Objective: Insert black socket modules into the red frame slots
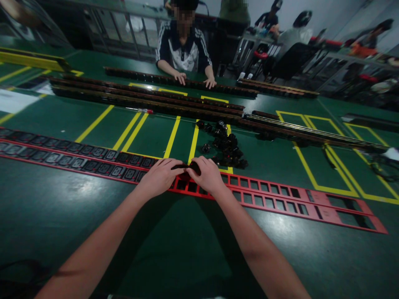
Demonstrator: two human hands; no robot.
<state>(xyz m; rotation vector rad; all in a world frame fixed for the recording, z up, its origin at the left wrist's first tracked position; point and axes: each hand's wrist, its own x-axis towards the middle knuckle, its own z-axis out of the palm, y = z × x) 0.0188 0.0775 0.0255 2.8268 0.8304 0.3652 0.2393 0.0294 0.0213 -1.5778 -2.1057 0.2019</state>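
Two long red panel strips (258, 192) lie side by side across the green table, with rows of square cut-outs. Black power sockets (116, 171) fill the openings on the left, while those on the right stand open. My left hand (160, 176) is closed at the middle of the strips, thumb and fingers against a black socket (195, 167). From the other side my right hand (207, 174) pinches the same socket, just over the far strip. Its underside is hidden by my fingers. Just beyond my hands lies a pile of loose black sockets (229, 147).
Long dark strips (149, 97) lie across the table beyond the pile. A red-handled screwdriver (146, 111) rests near them. Opposite, a person (183, 45) has both hands on another dark strip (224, 86). Black cables (386, 168) lie at the far right.
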